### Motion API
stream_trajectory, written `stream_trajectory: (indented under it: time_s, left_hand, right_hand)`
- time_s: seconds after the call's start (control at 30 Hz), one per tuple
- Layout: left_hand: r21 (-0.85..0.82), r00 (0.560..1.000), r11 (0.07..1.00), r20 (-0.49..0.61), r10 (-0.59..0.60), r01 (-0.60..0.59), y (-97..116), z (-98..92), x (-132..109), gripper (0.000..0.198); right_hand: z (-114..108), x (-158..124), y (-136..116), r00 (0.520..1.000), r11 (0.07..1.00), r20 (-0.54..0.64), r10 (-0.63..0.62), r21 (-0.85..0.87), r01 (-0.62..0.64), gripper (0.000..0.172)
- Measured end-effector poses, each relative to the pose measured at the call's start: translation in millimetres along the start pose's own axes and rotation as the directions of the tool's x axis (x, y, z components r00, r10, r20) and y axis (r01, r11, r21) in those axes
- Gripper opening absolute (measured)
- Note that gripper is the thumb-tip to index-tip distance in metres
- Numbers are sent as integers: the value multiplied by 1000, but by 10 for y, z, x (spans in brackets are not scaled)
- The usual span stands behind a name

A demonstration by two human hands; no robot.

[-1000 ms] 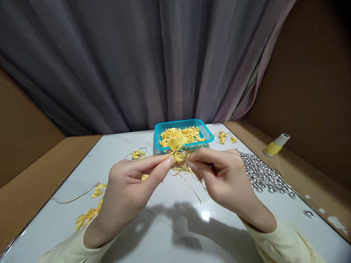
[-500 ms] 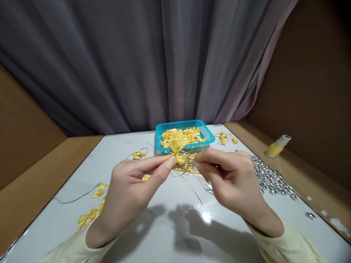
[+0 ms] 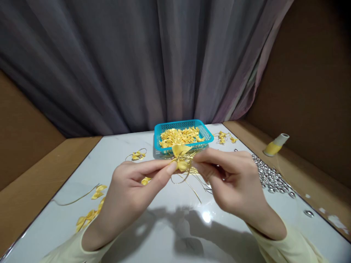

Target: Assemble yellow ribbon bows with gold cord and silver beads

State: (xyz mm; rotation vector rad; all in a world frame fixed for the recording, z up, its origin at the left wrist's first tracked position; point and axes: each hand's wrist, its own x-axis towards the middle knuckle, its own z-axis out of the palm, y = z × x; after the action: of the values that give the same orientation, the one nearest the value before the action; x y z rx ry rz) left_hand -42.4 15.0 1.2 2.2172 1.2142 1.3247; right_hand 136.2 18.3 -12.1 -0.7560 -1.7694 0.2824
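The left hand (image 3: 131,195) pinches a yellow bow (image 3: 180,150), which juts beyond thumb and fingertip; the right hand (image 3: 236,179), just beside it, grips its gold cord (image 3: 180,183).

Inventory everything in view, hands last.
Table: 1, white, centre
Held bow: 1, yellow, centre
Cord loop: 1, gold, centre
Basket: 1, turquoise, far side
Basketed bows: many, yellow, inside
Loose cords: many, gold, before basket
Corded bows: several, yellow, flanking basket
Loose bows: several, yellow, table's left
Rings: many, silver, table's right
Cone: 1, yellow-white, beyond rings
Scraps: several, white, lower right
Curtain: 1, grey, behind table
Side panels: 2, brown, flanking table
Sleeves: 2, cream, wrists
Left hand: 1, pinching held bow
Right hand: 1, pinching cord loop
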Motion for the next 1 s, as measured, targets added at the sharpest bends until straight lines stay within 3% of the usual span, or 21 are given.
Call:
stream_trajectory:
  time_s: [0.1,0.33,0.67,0.83,0.93,1.0]
  left_hand:
    - [52,996,995,-4,91,-90,31,-11,-19,14]
    - [201,956,935,89,279,-292,79,-151,-136,12]
    - [404,895,800,158,418,-444,47,-147,-290,19]
    - [321,892,832,127,435,-452,49,-156,-258,12]
    - [304,909,857,116,399,-415,28,-169,-273,12]
    - [314,950,897,79,302,-311,13,-185,-274,12]
  right_hand:
    - [-101,6,-25,998,1000,-58,-20,22,21,21]
    - [-242,-22,-197,973,993,199,-114,43,107,28]
    - [-188,-28,-120,959,981,246,-141,162,102,30]
    - [-93,27,-98,947,961,292,-133,272,51,20]
    - [-50,45,-90,976,956,199,-92,290,31,16]
    - [-33,45,-97,989,961,132,-61,277,22,15]
